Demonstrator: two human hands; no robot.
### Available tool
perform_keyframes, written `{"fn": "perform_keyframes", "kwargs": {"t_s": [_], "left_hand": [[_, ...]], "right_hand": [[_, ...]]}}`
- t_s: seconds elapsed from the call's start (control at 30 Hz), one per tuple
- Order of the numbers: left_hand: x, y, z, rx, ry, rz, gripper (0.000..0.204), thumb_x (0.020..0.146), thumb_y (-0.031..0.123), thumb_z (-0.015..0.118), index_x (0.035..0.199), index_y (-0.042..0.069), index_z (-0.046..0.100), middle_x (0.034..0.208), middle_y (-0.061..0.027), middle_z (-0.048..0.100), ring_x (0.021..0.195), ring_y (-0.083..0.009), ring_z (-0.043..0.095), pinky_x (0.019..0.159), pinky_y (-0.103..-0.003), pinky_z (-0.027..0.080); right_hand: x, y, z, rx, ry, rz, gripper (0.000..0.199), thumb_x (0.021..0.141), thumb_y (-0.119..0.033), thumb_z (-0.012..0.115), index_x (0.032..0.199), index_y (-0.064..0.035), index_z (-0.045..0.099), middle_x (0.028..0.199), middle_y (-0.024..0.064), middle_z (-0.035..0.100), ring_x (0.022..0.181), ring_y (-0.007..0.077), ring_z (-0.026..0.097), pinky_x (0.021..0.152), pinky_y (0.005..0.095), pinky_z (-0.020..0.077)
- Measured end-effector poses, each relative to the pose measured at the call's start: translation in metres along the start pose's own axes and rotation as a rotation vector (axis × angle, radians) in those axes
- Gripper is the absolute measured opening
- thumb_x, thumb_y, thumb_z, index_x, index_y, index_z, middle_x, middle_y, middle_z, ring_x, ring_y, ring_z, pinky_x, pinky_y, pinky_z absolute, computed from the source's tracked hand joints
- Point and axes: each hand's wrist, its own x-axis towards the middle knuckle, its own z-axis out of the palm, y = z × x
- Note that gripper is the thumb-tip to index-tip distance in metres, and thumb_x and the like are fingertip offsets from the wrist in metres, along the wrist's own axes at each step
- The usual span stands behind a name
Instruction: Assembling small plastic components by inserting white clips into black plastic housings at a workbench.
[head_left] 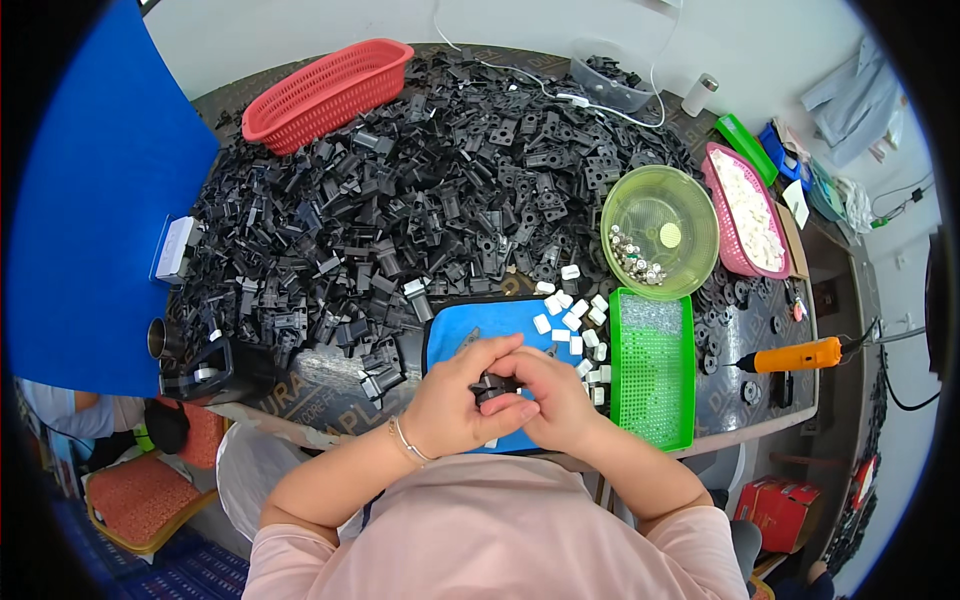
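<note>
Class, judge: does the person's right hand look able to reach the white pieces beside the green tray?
Probably yes: the white pieces lie close to the right hand, with no barrier seen between, though that hand may first need to leave the black part that the left hand also holds.

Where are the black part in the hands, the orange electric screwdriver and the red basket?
Black plastic part (pixel 492 386), head view: its exposed middle.
Orange electric screwdriver (pixel 797 356), head view: middle of its body.
Red basket (pixel 335 108), head view: its perforated near wall.
</note>
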Motion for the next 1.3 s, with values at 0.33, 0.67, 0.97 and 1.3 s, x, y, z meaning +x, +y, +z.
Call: {"fn": "perform_keyframes", "kwargs": {"t_s": [0.33,0.67,0.97,1.3], "left_hand": [[-0.002,0.003,0.005,0.066,0.138,0.05,0.058,0.075,0.022,0.071,0.124,-0.001,0.051,0.092,-0.0115,0.064,0.078,-0.0193,0.064,0.072,-0.029,0.051],[0.023,-0.019,-0.008,0.059,0.026,-0.185,0.075,0.072,0.037,0.077,0.127,-0.002,0.043,0.102,-0.0182,0.061,0.089,-0.0296,0.063,0.077,-0.035,0.051],[0.013,-0.039,-0.017,0.655,-0.134,-0.057,0.041,0.067,0.015,0.076,0.104,0.005,0.061,0.112,-0.0124,0.056,0.103,-0.0328,0.052,0.091,-0.039,0.042],[0.005,-0.052,-0.019,0.622,0.021,-0.264,0.036,0.067,0.012,0.077,0.099,0.002,0.063,0.094,-0.0145,0.059,0.083,-0.0317,0.06,0.074,-0.036,0.05]], "right_hand": [[0.002,0.002,0.01,0.147,0.068,0.056,0.023,0.075,-0.011,0.065,0.097,-0.0041,0.06,0.092,0.0127,0.062,0.083,0.0316,0.061,0.071,0.035,0.049],[0.031,0.041,-0.013,0.479,-0.104,0.336,0.02,0.088,-0.002,0.06,0.107,0.0001,0.057,0.098,0.0023,0.061,0.092,0.0093,0.058,0.081,0.024,0.0479],[0.055,0.08,-0.044,-0.379,-0.306,0.171,0.033,0.079,-0.025,0.069,0.104,-0.0038,0.065,0.097,0.0164,0.062,0.094,0.0327,0.059,0.081,0.0384,0.048],[0.066,0.092,-0.013,-0.457,-0.359,0.109,0.041,0.078,-0.036,0.07,0.11,-0.0108,0.065,0.107,0.0145,0.055,0.095,0.032,0.059,0.082,0.0373,0.0479]]}}
